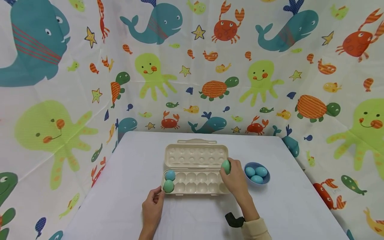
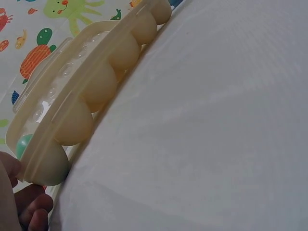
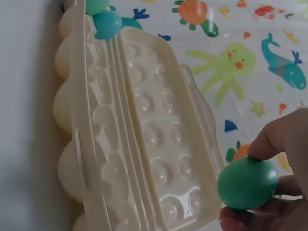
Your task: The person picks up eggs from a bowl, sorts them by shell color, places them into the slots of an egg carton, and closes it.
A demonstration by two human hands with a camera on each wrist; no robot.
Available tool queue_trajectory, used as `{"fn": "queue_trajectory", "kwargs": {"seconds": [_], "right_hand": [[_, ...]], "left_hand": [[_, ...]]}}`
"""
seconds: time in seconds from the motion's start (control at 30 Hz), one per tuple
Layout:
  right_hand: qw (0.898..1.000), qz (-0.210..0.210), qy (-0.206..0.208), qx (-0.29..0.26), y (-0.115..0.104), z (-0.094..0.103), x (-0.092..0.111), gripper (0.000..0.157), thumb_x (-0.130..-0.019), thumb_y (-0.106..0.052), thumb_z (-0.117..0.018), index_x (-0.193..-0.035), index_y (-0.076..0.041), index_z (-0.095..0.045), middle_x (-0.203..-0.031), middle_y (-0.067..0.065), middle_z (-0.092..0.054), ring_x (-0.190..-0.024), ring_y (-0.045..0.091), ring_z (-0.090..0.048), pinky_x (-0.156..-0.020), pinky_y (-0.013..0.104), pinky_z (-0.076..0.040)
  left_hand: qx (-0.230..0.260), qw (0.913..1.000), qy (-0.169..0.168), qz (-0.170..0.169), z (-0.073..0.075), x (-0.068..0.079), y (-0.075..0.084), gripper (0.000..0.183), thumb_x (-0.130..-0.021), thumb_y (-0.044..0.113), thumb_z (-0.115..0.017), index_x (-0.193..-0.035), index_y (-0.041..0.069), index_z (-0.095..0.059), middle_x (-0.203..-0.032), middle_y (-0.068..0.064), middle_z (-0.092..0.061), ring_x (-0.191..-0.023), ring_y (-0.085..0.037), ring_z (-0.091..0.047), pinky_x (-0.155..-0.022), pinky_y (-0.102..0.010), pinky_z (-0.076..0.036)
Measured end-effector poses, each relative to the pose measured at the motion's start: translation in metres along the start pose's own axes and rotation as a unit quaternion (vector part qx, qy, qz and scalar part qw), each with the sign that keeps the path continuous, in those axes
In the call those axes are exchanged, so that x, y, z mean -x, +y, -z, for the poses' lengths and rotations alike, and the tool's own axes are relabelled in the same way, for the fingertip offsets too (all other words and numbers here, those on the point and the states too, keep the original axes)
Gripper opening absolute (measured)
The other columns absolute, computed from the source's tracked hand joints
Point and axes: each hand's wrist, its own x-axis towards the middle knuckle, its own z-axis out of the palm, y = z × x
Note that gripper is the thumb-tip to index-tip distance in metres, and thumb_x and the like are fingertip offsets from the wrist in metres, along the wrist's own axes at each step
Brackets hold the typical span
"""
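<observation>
A beige plastic egg carton (image 1: 196, 182) lies with its lid (image 1: 196, 156) folded back. At its left end sit a blue egg (image 1: 170, 175) and a green egg (image 1: 169, 186), one behind the other. My left hand (image 1: 152, 210) pinches the carton's near left corner, thumb at the rim and fingers below it in the left wrist view. Between the thumb and fingers of my right hand (image 1: 235, 178) is another green egg (image 3: 248, 183), held above the carton's right end. Just right of that hand stands a blue bowl (image 1: 258, 185) with blue eggs (image 1: 257, 179) in it.
A white cloth (image 1: 126, 173) covers the table. Behind and beside it hangs a curtain (image 1: 186, 100) printed with sea animals. A black strap-like piece (image 1: 234, 220) shows at the right wrist, next to a beige sleeve (image 1: 255, 229).
</observation>
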Motion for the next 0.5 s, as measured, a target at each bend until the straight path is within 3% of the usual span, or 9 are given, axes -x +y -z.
{"fn": "queue_trajectory", "kwargs": {"seconds": [0.2,0.5], "right_hand": [[0.997,0.079,-0.019,-0.021,-0.021,-0.018,0.005,0.047,-0.089,-0.016,-0.067,-0.131,0.001,-0.054,-0.122,0.019,-0.057,-0.096,0.023,-0.06,-0.078,0.036,-0.054],[0.981,0.162,-0.086,-0.059,-0.039,-0.048,0.014,0.044,-0.09,-0.018,-0.075,-0.126,-0.002,-0.053,-0.117,0.011,-0.058,-0.099,0.018,-0.059,-0.078,0.029,-0.054]], "left_hand": [[0.001,1.0,0.001,-0.001,-0.001,0.0,0.002,0.022,-0.093,0.015,-0.071,-0.114,0.006,-0.071,-0.098,-0.008,-0.076,-0.071,0.0,-0.058,-0.061,-0.017,-0.048],[0.003,1.0,0.003,-0.007,0.0,0.0,0.0,0.022,-0.093,0.014,-0.071,-0.114,0.006,-0.071,-0.097,-0.008,-0.076,-0.071,-0.001,-0.057,-0.062,-0.017,-0.048]]}}
